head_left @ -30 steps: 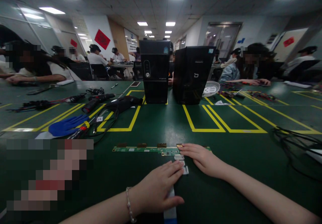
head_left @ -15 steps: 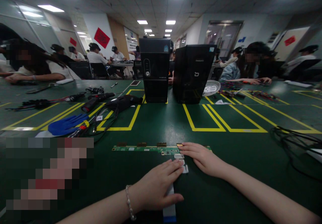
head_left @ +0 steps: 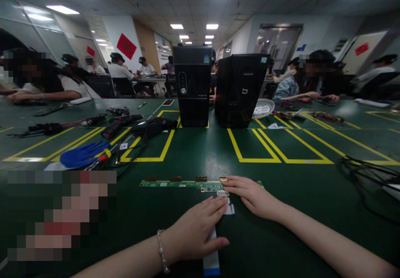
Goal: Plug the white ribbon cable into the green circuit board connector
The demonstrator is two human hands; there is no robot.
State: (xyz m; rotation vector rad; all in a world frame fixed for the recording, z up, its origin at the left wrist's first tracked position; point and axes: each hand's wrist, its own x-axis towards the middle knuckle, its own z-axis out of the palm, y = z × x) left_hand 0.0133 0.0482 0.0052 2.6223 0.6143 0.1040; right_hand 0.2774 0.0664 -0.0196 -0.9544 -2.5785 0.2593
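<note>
A long, narrow green circuit board (head_left: 184, 184) with several brown-gold tabs along its far edge lies flat on the green table. My right hand (head_left: 250, 194) rests palm down over its right part, fingers stretched out and covering some of it. Nearer to me, a white ribbon cable (head_left: 211, 257) with a blue end runs toward the board. My left hand (head_left: 196, 226) lies flat on this cable, its thumb apart from the fingers. A small white piece (head_left: 230, 208) shows beside the left fingertips; how it joins the cable is hidden.
Two black computer towers (head_left: 191, 90) stand ahead. To the left lie a blue glove (head_left: 83, 154), a power drill (head_left: 120, 125) and dark cables. A black cable bundle (head_left: 362, 176) is at right, a white basket (head_left: 262, 108) behind. Other people sit around the room.
Almost nothing differs. Both hands keep their places on the cable and the board, and the view has shifted very slightly.
</note>
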